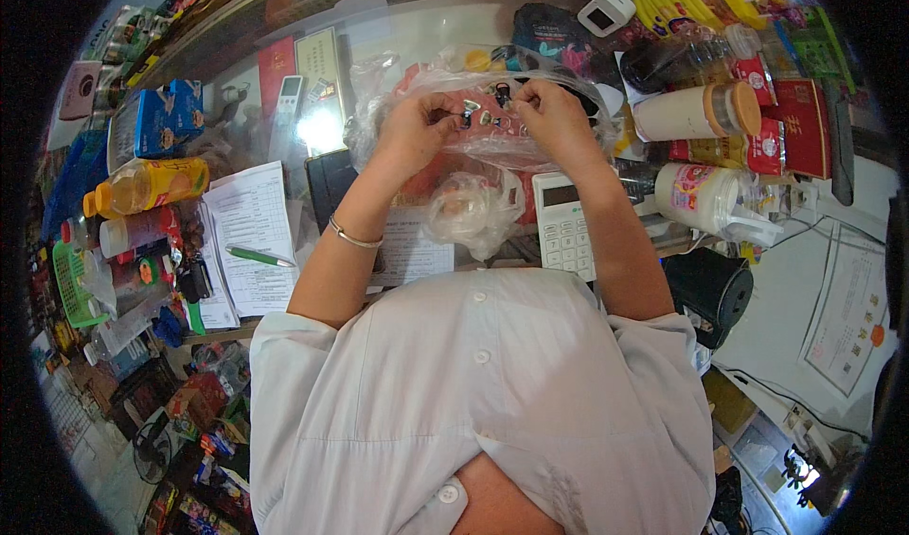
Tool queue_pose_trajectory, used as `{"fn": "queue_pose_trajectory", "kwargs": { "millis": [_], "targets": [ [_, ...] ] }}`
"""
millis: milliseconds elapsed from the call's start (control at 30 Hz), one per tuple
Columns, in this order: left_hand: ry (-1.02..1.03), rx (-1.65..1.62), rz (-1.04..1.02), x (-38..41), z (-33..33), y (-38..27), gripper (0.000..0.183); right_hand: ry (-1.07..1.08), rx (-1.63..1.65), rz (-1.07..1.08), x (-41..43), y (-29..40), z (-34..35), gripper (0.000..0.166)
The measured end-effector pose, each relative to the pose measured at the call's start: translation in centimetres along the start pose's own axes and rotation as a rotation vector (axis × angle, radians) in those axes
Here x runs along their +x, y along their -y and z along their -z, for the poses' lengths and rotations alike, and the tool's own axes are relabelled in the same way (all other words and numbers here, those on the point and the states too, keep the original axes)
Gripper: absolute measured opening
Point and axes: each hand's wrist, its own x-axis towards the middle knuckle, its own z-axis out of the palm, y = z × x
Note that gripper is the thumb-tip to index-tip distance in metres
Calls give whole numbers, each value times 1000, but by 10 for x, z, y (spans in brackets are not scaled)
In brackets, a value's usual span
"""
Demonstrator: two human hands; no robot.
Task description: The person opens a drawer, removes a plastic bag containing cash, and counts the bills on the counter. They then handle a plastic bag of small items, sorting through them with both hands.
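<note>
Both hands work over a clear plastic bag [490, 148] with a pink layer and small shiny pieces [486, 117] on it. My left hand [420, 131] is at the bag's left part, thumb and fingertips pinched together at a small dark-blue piece [466, 117]. Over the right part, my right hand [557, 119] also has its fingertips drawn together. A small black piece [502, 95] lies just left of these fingertips; whether they grip it, the film or something thin cannot be made out. A crumpled clear bag [469, 208] lies nearer my body, between my forearms.
A white calculator [566, 226] lies under my right forearm. Printed sheets [252, 229] with a green pen [260, 256] are at left, beside a yellow drink bottle [153, 185]. Jars [685, 190] and a cork-lidded bottle [675, 112] crowd the right. A dark fabric pouch [550, 31] lies beyond the bag.
</note>
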Motion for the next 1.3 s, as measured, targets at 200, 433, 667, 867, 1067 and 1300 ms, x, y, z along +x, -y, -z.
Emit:
{"fn": "queue_pose_trajectory", "kwargs": {
  "millis": [200,433,667,867,1067,1300],
  "targets": [
    [-10,4,-11,-1,-1,0,16,24,13,20,0,3,-4,18],
    [17,-6,-19,-2,1,-2,13,23,-5,43,3,13,-8,21],
    [10,1,-41,-2,1,-1,14,116,-151,-4,-4,23,3,21],
    [35,-10,-24,-3,2,-10,11,100,-200,20,-13,21,-2,34],
    [35,-94,9,-3,1,-7,8,46,-213,42,-13,21,-5,37],
    [78,-28,19,-2,3,-7,7,85,-65,91,-18,20,5,20]
  ]
}}
